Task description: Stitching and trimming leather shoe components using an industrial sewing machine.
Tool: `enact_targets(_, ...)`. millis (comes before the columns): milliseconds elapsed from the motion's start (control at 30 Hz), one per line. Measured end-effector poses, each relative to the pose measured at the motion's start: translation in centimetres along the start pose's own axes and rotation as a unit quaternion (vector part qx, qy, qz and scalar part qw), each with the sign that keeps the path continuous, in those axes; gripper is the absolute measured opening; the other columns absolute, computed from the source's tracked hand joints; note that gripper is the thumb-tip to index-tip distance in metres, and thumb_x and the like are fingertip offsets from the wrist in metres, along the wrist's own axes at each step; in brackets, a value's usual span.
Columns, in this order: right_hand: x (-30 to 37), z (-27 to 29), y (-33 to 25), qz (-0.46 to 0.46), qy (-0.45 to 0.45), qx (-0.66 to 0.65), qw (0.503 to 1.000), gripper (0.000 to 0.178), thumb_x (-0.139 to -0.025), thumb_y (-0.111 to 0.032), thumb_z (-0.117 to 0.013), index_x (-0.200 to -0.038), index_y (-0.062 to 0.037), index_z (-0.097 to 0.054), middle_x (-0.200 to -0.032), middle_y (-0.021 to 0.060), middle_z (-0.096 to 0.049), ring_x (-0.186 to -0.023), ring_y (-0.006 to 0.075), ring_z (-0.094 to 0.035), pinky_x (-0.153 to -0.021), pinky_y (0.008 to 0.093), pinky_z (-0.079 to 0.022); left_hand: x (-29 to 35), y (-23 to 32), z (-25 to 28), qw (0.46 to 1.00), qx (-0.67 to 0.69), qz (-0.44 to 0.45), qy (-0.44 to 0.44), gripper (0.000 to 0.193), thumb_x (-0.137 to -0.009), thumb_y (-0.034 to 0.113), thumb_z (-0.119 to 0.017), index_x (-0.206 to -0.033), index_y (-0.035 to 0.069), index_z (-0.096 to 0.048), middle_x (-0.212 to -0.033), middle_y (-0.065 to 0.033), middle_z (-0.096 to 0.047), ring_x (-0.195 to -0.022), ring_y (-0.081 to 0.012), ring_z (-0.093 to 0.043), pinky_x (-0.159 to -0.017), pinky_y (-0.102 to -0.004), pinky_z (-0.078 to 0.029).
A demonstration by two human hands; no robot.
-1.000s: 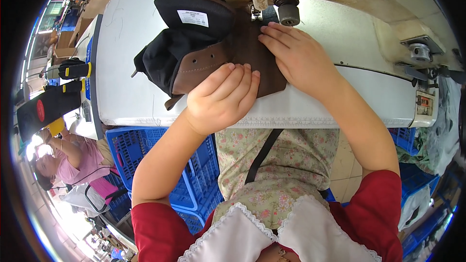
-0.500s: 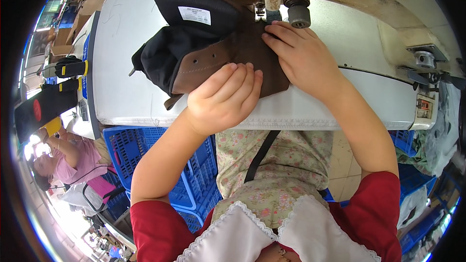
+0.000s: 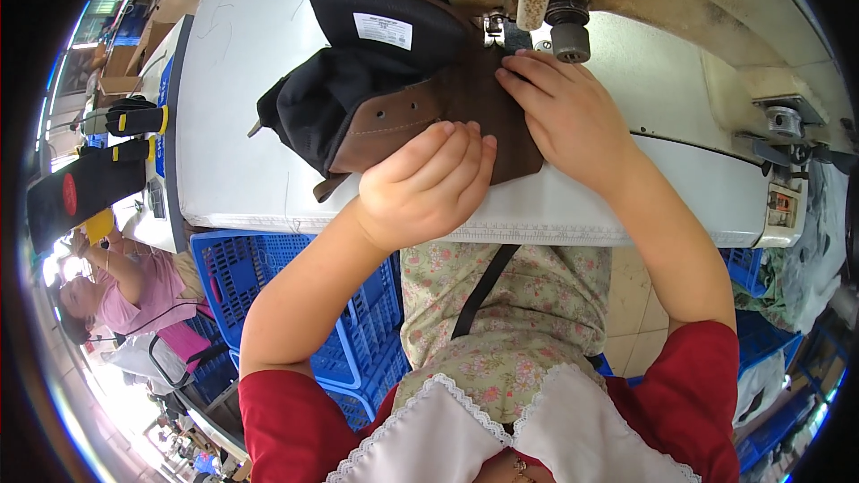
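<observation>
A black and brown cap (image 3: 309,107) lies on the sewing machine's white bed, its dark brim flap with a white label (image 3: 383,31) turned up. Its brown part runs under or right beside the metal presser foot (image 3: 494,29); which one is hard to tell. My left hand (image 3: 428,186) is closed, fingers pressed together, gripping the brown part below a stitched line and two small eyelets. Flat on the brown piece to the right of the presser foot, my right hand (image 3: 573,121) has its fingers extended and its thumb hidden.
The sewing machine's arm (image 3: 698,9) spans the upper right, with a dark round knob (image 3: 570,40) close above my right fingers. Blue plastic baskets (image 3: 295,291) stand below the bed's front edge. At far left a person in pink (image 3: 134,291) works at another machine.
In view, the machine has shifted slightly right and down. The cap has moved a little right, toward the presser foot, with both hands still on it.
</observation>
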State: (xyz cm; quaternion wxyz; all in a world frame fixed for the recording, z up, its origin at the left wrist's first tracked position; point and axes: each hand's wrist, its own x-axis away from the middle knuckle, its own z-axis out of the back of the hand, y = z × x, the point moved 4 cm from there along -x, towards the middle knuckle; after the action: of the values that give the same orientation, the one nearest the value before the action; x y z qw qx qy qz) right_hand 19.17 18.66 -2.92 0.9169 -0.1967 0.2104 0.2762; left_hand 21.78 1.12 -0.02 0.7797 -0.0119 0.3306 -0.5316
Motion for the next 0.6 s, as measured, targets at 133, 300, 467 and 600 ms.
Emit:
enact_targets(133,-0.12,0.08,-0.06,-0.002,0.003,-0.007,1.000,0.035,-0.078,-0.007,-0.064,-0.112,0.0000,-0.067,-0.114,0.0093,-0.065,-0.110,0.0258,-0.061,-0.095,0.0381,-0.050,0.04,0.10,0.11,1.000,0.005,0.003,-0.009,0.025,-0.074,0.014,-0.063,-0.097,0.010,-0.074,-0.101,-0.0013,-0.072,-0.098,-0.0133,-0.066,-0.095,-0.0294,-0.048)
enact_targets(300,-0.07,0.10,-0.12,0.003,0.016,-0.007,1.000,0.034,-0.077,-0.007,-0.064,-0.110,0.0001,-0.067,-0.112,0.0087,-0.065,-0.108,0.0248,-0.061,-0.094,0.0373,-0.051,0.02,0.12,0.05,1.000,0.003,0.006,-0.005,0.027,-0.072,0.014,-0.063,-0.097,0.010,-0.074,-0.101,-0.0014,-0.072,-0.097,-0.0133,-0.066,-0.095,-0.0294,-0.048)
enact_targets(467,-0.03,0.14,-0.07,0.004,0.018,-0.001,1.000,0.034,-0.077,-0.007,-0.064,-0.111,-0.0002,-0.067,-0.112,0.0090,-0.065,-0.108,0.0248,-0.061,-0.094,0.0374,-0.051,-0.08,0.14,0.09,1.000,0.001,0.004,-0.009,0.029,-0.071,0.014,-0.063,-0.097,0.010,-0.074,-0.101,-0.0015,-0.072,-0.098,-0.0136,-0.066,-0.095,-0.0297,-0.048)
enact_targets(600,-0.05,0.28,-0.07,0.005,0.013,-0.005,1.000,0.035,-0.078,-0.007,-0.064,-0.112,-0.0006,-0.067,-0.113,0.0091,-0.065,-0.110,0.0248,-0.061,-0.095,0.0376,-0.051,-0.09,0.39,0.15,1.000,-0.016,0.001,-0.022,0.031,-0.073,0.015,-0.061,-0.101,0.009,-0.073,-0.104,-0.0029,-0.071,-0.100,-0.0153,-0.065,-0.096,-0.0313,-0.048)
